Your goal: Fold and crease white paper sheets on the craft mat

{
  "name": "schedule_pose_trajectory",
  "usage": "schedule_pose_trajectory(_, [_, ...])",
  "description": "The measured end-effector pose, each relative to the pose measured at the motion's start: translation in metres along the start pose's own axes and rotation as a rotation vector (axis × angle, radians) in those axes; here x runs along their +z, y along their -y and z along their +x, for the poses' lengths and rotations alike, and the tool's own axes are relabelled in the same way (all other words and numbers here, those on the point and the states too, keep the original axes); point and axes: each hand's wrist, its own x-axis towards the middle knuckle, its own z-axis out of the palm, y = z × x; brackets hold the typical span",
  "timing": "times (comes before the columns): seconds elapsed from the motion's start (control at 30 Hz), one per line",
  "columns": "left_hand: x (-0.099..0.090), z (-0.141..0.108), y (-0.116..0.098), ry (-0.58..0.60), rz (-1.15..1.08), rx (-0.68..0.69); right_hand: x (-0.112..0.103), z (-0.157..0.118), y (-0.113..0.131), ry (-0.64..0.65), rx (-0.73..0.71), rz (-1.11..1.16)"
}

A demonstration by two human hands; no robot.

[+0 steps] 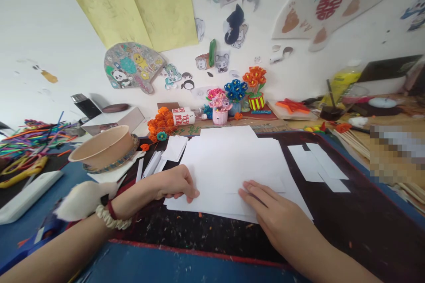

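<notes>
A stack of white paper sheets point(212, 154) lies in front of me, the sheets not quite lined up. My left hand point(175, 183) rests at the lower left of the stack, its fingers curled and the index fingertip touching the paper. Whatever those curled fingers may hold is hidden. Lying flat on the lower right part of the stack is my right hand point(272, 208), fingers stretched out. It touches the lower edge of a thin sheet on top. Several cut white paper strips point(318, 166) lie to the right, and folded white papers point(174, 148) to the left.
On the left are a round tan bowl point(102, 146), yellow-handled scissors point(25, 170), a white fluffy thing point(86, 201) and coloured craft stems point(29, 139). Behind the paper stand a pink flower pot point(219, 116), a striped pot point(256, 101) and a white bottle point(186, 117). Wooden sticks point(352, 143) lie right.
</notes>
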Motion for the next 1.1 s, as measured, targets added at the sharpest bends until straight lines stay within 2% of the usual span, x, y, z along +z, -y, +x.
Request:
schedule_pose_trajectory(0.17, [-0.017, -0.012, 0.007, 0.013, 0.133, -0.006, 0.002, -0.001, -0.001, 0.004, 0.01, -0.002])
schedule_pose_trajectory(0.27, [-0.021, -0.025, -0.003, -0.096, 0.268, 0.055, 0.003, -0.002, -0.001, 0.005, 0.001, -0.005])
schedule_pose_trajectory(0.33, [-0.011, -0.029, -0.015, -0.234, 0.301, 0.184, 0.002, -0.001, 0.0, 0.012, 0.01, 0.001])
schedule_pose_trajectory(0.4, [0.008, -0.025, -0.028, -0.398, 0.38, 0.35, 0.0, -0.001, 0.001, 0.023, 0.037, 0.028])
schedule_pose_trajectory(0.47, [0.03, -0.015, -0.037, -0.484, 0.51, 0.511, -0.004, 0.001, 0.001, 0.037, 0.085, 0.1])
schedule_pose_trajectory(0.53, [0.048, -0.002, -0.041, -0.509, 0.57, 0.565, -0.008, 0.003, -0.002, 0.057, 0.158, 0.225])
schedule_pose_trajectory(0.6, [0.057, 0.009, -0.041, -0.524, 0.516, 0.542, -0.013, 0.007, -0.008, 0.078, 0.252, 0.384])
schedule_pose_trajectory(0.73, [0.056, 0.022, -0.035, -0.489, 0.353, 0.514, -0.026, 0.024, -0.027, 0.137, 0.542, 0.679])
schedule_pose_trajectory(0.8, [0.054, 0.024, -0.032, -0.488, 0.32, 0.52, -0.033, 0.038, -0.035, 0.168, 0.687, 0.669])
schedule_pose_trajectory(0.87, [0.053, 0.024, -0.031, -0.484, 0.301, 0.525, -0.036, 0.052, -0.038, 0.313, 0.736, 0.67])
schedule_pose_trajectory(0.97, [0.055, 0.024, -0.027, -0.473, 0.249, 0.549, -0.03, 0.069, -0.039, 0.622, 0.729, 0.843])
schedule_pose_trajectory(1.03, [0.057, 0.024, -0.024, -0.47, 0.209, 0.583, -0.023, 0.075, -0.039, 0.736, 0.716, 0.896])
schedule_pose_trajectory(1.1, [0.058, 0.025, -0.02, -0.473, 0.188, 0.613, -0.019, 0.078, -0.041, 0.794, 0.712, 0.906])
